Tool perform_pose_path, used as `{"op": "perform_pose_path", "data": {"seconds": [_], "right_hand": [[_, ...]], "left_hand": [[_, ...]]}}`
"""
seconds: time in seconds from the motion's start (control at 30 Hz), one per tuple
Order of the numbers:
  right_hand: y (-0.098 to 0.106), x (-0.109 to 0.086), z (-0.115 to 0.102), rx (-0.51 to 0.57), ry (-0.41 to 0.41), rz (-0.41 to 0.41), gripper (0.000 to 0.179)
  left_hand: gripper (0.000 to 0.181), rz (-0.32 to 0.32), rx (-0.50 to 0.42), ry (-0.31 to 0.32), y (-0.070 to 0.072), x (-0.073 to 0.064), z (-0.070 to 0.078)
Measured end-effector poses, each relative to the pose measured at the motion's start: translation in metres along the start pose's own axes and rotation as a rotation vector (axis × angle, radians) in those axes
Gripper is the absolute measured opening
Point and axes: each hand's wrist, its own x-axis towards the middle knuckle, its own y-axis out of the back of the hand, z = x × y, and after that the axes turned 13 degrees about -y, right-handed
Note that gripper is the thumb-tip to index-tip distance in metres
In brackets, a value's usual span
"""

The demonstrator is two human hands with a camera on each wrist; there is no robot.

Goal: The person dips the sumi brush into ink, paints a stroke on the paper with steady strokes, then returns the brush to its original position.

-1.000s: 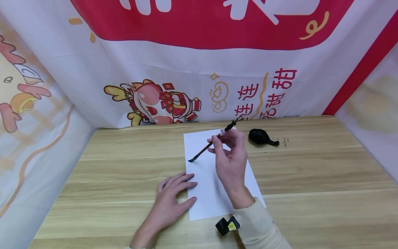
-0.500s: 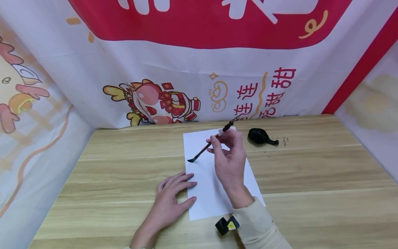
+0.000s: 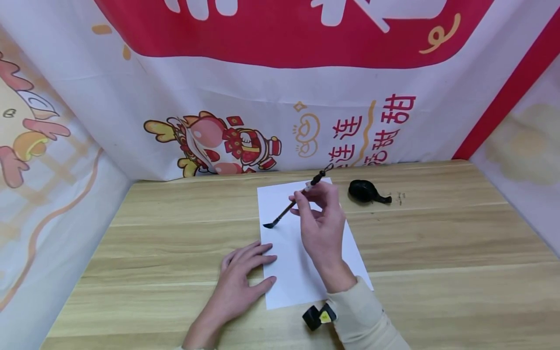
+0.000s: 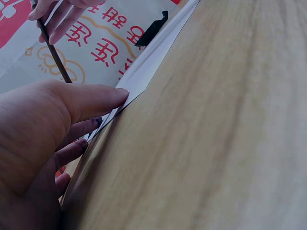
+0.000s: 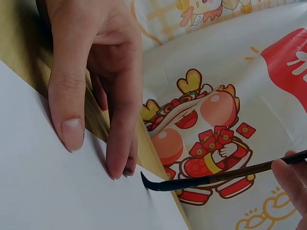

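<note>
A person's right hand [image 3: 323, 226] pinches a brush [image 3: 287, 209] slanting down to the left side of a paper [image 3: 288, 291] on a table [image 3: 437, 233], as the left hand [image 3: 242, 277] rests, spread, on the sheet's edge.

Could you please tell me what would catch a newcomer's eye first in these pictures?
Probably the large red panel on the white fabric backdrop, across the top of the head view. Then the slender dark brush in the right hand over the left part of the white paper sheet, and the black rounded object with a narrow tail, right of the sheet on the pale wooden table.
</note>
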Motion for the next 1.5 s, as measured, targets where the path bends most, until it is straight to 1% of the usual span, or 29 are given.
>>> {"op": "perform_pose_path", "data": {"seconds": [0.43,0.67,0.97,1.5], "right_hand": [[-0.0011,-0.0001,0.0007,0.008,0.003,-0.005,0.027],[-0.0003,0.0004,0.0010,-0.020,0.028,0.001,0.026],[0.0007,0.0003,0.0023,-0.040,0.031,0.005,0.026],[0.0024,0.0016,0.0035,-0.041,0.040,0.021,0.027]], "left_hand": [[0.041,0.012,0.015,-0.019,-0.0013,-0.0015,-0.0029],[0.042,-0.004,0.014,0.001,-0.0019,-0.0011,-0.0046],[0.042,-0.006,0.020,0.003,-0.0020,-0.0009,-0.0040],[0.042,-0.024,0.017,0.019,-0.0025,0.0007,-0.0037]]}}
